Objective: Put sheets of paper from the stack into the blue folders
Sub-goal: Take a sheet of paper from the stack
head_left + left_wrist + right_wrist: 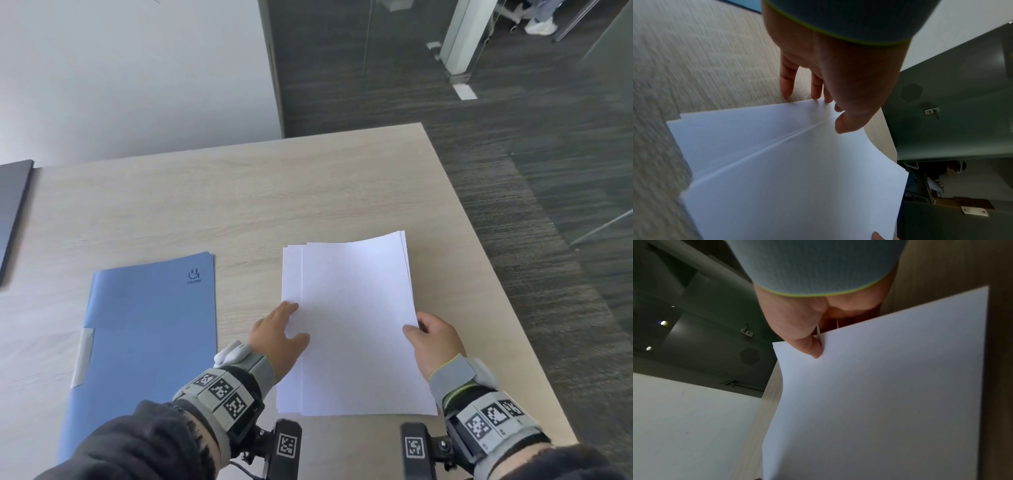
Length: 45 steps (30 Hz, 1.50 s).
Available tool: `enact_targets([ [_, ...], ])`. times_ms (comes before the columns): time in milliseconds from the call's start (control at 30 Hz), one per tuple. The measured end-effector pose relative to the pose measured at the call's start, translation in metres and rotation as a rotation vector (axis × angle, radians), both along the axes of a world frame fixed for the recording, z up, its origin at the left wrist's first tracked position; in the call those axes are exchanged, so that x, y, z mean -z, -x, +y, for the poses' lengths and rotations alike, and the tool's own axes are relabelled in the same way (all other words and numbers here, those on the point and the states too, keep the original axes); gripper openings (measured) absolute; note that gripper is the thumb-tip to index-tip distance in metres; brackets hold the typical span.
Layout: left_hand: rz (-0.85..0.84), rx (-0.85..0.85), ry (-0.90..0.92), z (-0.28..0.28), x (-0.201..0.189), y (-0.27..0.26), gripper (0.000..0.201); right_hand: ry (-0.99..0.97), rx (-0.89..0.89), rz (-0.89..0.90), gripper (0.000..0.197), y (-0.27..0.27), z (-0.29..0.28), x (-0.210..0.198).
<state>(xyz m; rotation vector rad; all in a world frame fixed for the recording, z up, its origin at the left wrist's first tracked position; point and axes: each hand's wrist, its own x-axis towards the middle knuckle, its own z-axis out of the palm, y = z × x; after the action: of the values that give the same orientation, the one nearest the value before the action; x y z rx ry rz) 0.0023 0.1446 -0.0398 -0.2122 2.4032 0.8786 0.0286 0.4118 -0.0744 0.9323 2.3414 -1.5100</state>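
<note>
A stack of white paper lies on the wooden table, right of a shut blue folder. My right hand pinches the right edge of the top sheets, thumb on top, and lifts that side slightly; the pinch shows in the right wrist view on the sheets. My left hand rests with straight fingers on the stack's left edge. In the left wrist view its fingertips touch the lower paper, and the raised sheets sit offset above.
A dark laptop lies at the table's far left edge. The table's right edge drops to dark carpet. A white wall stands behind the table. Bare wood stretches beyond the paper and folder.
</note>
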Motion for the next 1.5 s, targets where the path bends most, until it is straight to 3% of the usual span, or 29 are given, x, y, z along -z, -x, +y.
enact_targets([
  [133, 0.001, 0.011, 0.027, 0.005, 0.0, 0.002, 0.062, -0.006, 0.012, 0.029, 0.01, 0.001, 0.008, 0.001],
  [267, 0.086, -0.136, 0.003, 0.003, -0.001, 0.009, 0.061, 0.267, 0.086, 0.093, 0.013, -0.004, 0.011, -0.001],
  [333, 0.04, -0.226, -0.18, 0.001, -0.004, 0.013, 0.059, 0.389, 0.114, 0.134, 0.025, -0.006, 0.008, -0.007],
  [433, -0.082, -0.416, -0.526, 0.003, -0.014, 0.021, 0.033, 0.532, 0.124, 0.182, 0.027, -0.003, 0.0, -0.02],
  [533, -0.071, -0.534, -0.71, 0.005, -0.028, 0.027, 0.014, 0.621, 0.065, 0.213, 0.031, 0.004, -0.008, -0.041],
  [800, 0.246, -0.419, -0.847, -0.008, -0.068, 0.04, 0.023, 0.467, -0.106, 0.313, 0.022, 0.03, -0.024, -0.078],
  [1000, 0.253, -0.365, -0.735, -0.018, -0.063, 0.033, 0.03, 0.382, -0.231, 0.333, 0.036, 0.03, -0.029, -0.073],
  [1133, 0.27, -0.317, -0.678, -0.019, -0.072, 0.035, 0.025, 0.387, -0.22, 0.355, 0.036, 0.03, -0.026, -0.08],
  [1333, 0.385, -0.227, -0.952, -0.008, -0.122, 0.052, 0.025, 0.431, -0.204, 0.467, 0.042, 0.041, -0.023, -0.109],
  [1500, 0.472, -0.331, -0.919, 0.001, -0.145, 0.06, 0.039, 0.428, -0.204, 0.475, 0.035, 0.038, -0.026, -0.111],
])
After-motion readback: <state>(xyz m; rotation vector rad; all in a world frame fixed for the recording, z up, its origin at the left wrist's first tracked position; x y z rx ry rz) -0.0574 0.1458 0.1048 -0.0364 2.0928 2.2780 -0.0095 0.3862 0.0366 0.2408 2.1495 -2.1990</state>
